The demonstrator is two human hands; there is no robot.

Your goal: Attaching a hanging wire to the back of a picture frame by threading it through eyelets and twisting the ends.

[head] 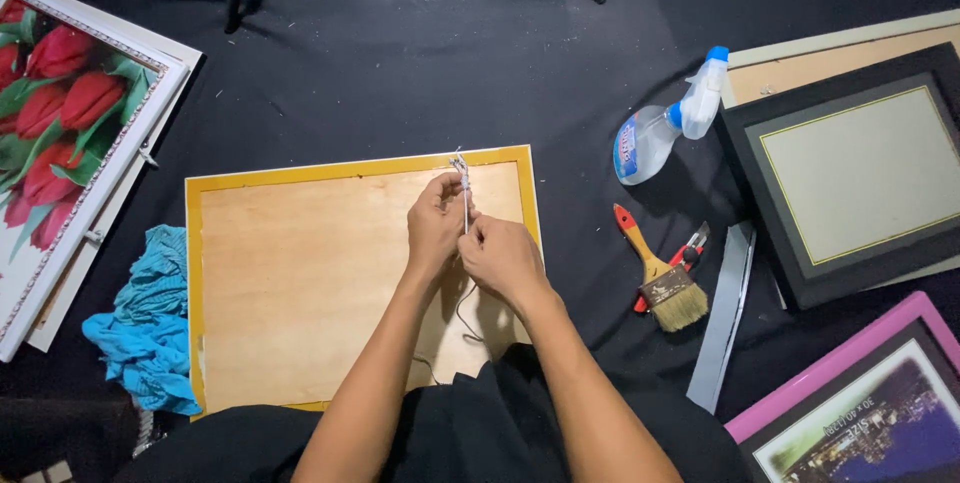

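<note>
Head view: left hand point(435, 223) and right hand point(500, 255) pinching thin pale cord point(465, 205) taut, upright, over smooth plywood backing of yellow-edged rectangular frame point(360, 278) on black cloth point(400, 63); bristly wooden brush point(660, 273), crumpled turquoise rag point(150, 328) nearby.

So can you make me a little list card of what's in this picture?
Left hand: pinches a thin cord
Right hand: grips the same cord lower down
Under the hands: yellow frame, wooden back up
Right side: spray bottle, paintbrush, black frame
Left side: blue cloth, tulip picture
Surface: black cloth
</note>
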